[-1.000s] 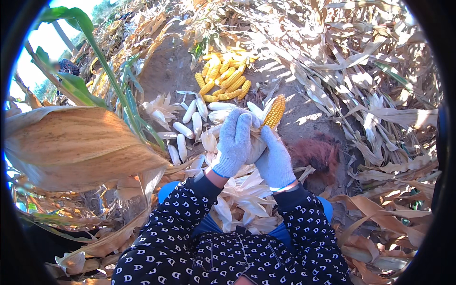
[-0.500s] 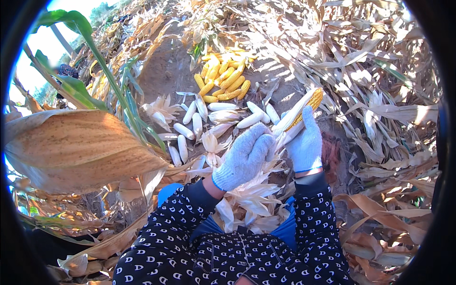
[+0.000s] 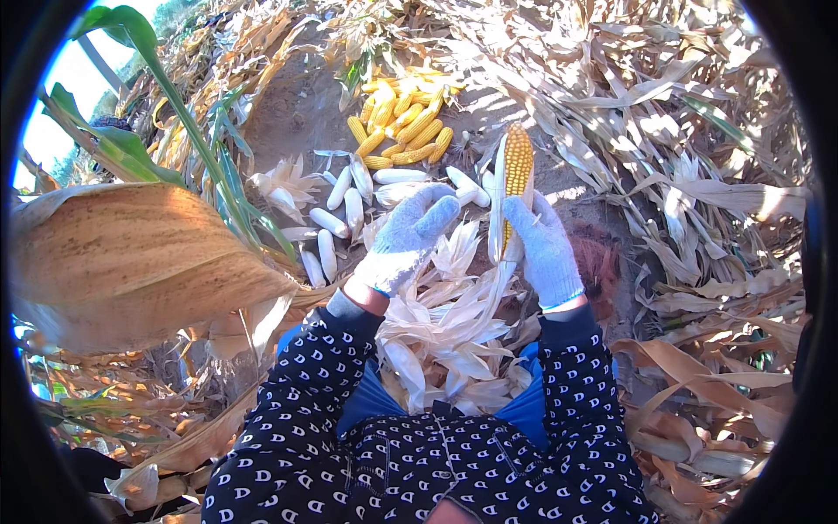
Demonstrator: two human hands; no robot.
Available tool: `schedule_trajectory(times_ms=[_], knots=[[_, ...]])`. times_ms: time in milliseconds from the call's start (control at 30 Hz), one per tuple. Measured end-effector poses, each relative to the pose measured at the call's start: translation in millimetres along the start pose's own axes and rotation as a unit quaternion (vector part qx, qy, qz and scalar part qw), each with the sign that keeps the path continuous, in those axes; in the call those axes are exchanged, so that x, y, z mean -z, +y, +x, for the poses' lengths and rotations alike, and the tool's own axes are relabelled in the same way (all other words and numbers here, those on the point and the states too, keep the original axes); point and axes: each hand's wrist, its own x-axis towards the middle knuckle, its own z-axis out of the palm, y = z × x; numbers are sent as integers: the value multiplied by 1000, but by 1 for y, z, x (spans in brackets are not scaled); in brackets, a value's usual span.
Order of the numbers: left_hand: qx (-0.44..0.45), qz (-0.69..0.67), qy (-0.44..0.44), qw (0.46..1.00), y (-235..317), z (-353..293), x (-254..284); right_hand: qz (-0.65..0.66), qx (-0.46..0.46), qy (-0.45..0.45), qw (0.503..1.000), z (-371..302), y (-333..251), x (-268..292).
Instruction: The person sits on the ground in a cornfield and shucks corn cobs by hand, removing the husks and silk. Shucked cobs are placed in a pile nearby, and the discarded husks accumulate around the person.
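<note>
My gloved right hand (image 3: 546,249) grips an ear of corn (image 3: 518,162) that stands nearly upright. Its yellow kernels show on the upper and front side, while pale husk (image 3: 498,205) still covers its left side. Loose husk leaves hang below that hand. To the left, apart from the ear, my gloved left hand (image 3: 406,240) is closed with its fingers curled toward the thumb; whether anything is in them is hidden. Several pale, whitish ears (image 3: 353,210) lie on the ground beyond my left hand. Farther off is a pile of yellow corn ears (image 3: 406,122).
Peeled husks (image 3: 454,341) are heaped in front of my body, between my blue-clad legs (image 3: 522,402). A large dry leaf (image 3: 144,262) and a green corn stalk (image 3: 179,100) reach in from the left. Dry stalks and leaves (image 3: 690,210) cover the right side. Reddish silk (image 3: 596,266) lies beside my right hand.
My left hand has moved left, away from the ear. My right hand has turned the ear from a rightward lean to nearly upright, and more of its kernels show.
</note>
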Motion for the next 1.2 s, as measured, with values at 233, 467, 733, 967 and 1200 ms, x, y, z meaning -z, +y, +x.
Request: schedule_trajectory(times_ms=[233, 467, 733, 967, 1200], knots=[[-46, -162, 53, 984, -18, 23, -27, -71, -57, -107, 990, -20, 16, -39], [-4, -355, 127, 926, -52, 36, -39, 1, -58, -52, 997, -22, 32, -44], [-79, 57, 200, 975, -44, 24, -28, -93, -31, -74, 992, -26, 20, -47], [-150, 376, 267, 874, -41, 9, -22, -315, 127, 22, 940, -23, 28, -54], [-79, 386, 260, 881, -46, 16, -21, -163, 83, 20, 983, -18, 48, -56]])
